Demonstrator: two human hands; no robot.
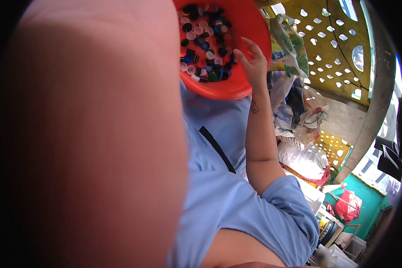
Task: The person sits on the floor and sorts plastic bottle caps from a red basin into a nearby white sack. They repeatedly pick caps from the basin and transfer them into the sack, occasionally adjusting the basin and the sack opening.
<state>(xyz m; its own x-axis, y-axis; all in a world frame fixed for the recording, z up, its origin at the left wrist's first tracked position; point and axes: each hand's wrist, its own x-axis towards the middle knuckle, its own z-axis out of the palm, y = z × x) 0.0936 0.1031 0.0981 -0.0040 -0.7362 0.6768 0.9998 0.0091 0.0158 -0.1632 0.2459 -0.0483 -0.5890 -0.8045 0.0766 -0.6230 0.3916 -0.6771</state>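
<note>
Very close to the camera, blurred skin of my left arm or hand (100,134) fills the left side of the picture; its fingers do not show. My right hand (253,65) is over the right inner side of a red plastic basin (221,92), thumb and fingers apart and slightly curled, holding nothing visible. Many plastic bottle caps (198,30) lie loose in the basin, in clear, white, black, blue and green. The basin stands at my lap, over light blue clothing (217,110). Its left part is hidden behind the near arm.
Plastic bags (289,47) and filled clear sacks (303,157) stand along the right, beside a yellow perforated panel (338,43). A black strap (217,149) lies on the blue clothing. Lower right are a paint bucket (326,231), white containers and a red dotted bag (348,204).
</note>
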